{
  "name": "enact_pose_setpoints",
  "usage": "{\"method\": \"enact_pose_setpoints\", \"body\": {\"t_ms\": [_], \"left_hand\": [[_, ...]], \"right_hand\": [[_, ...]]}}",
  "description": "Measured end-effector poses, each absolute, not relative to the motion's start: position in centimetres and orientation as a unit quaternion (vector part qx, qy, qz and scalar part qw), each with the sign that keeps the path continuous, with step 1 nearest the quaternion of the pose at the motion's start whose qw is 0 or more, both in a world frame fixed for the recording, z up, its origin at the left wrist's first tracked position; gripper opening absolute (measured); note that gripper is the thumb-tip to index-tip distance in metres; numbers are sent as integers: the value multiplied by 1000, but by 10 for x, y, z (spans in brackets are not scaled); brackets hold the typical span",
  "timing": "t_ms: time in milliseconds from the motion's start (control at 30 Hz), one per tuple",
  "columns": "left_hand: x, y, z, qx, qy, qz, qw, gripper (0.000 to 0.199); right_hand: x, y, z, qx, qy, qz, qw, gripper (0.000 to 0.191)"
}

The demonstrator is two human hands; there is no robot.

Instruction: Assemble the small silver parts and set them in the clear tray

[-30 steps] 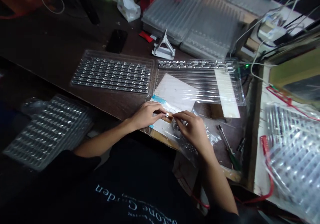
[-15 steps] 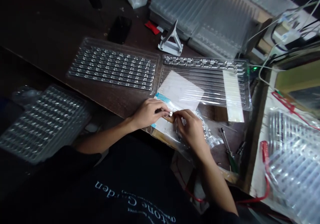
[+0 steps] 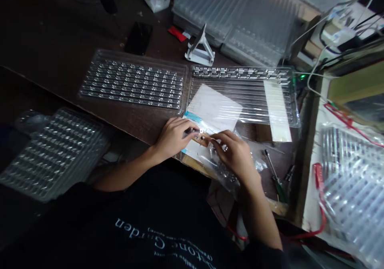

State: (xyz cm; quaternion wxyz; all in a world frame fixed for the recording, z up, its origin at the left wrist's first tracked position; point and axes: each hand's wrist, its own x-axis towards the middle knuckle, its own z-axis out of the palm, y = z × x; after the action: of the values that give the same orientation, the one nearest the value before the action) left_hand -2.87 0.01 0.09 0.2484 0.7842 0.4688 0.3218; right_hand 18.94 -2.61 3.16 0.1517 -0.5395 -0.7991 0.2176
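Observation:
At the table edge my left hand (image 3: 175,138) is closed, thumb and fingers pinching a small dark piece with a white end (image 3: 201,131). Just under its fingertips lies a small brown block (image 3: 204,141) with dark and shiny spots on it. My right hand (image 3: 235,151) has its fingers curled together at the block's right side, over a clear plastic bag (image 3: 223,171) of small shiny parts. What those fingers grip is too small to make out. Beneath both hands is a white board (image 3: 196,151) with blue tape (image 3: 193,116).
A clear tray (image 3: 132,81) full of circuit strips lies left; another tray (image 3: 249,105), with strips along its top, lies ahead. A white strip (image 3: 277,111) crosses it. A phone stand (image 3: 201,49), stacked trays (image 3: 228,13) and a green-handled screwdriver (image 3: 276,181) surround the work area.
My right hand has moved away from the left fingertips, a little rightward over the bag. The piece in my left hand has shifted slightly up, and more of the brown block shows.

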Motion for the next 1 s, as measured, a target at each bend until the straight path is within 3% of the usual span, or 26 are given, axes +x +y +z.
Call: {"method": "enact_pose_setpoints", "body": {"t_ms": [200, 333, 600, 767, 1000], "left_hand": [[-2, -5, -2, 791, 418, 338, 292, 8], [0, -6, -5, 790, 435, 318, 293, 5], [0, -4, -2, 799, 450, 272, 289, 5], [0, -4, -4, 799, 445, 277, 294, 5], [-13, -5, 9, 749, 450, 400, 276, 5]], "right_hand": [[209, -30, 37, -572, -788, 228, 23, 12], [204, -32, 34, -554, -802, 221, 12, 15], [212, -31, 36, -548, -752, 327, 164, 6], [216, -26, 32, -564, -741, 264, 252, 15], [191, -24, 19, -533, -758, 280, 250, 22]]}}
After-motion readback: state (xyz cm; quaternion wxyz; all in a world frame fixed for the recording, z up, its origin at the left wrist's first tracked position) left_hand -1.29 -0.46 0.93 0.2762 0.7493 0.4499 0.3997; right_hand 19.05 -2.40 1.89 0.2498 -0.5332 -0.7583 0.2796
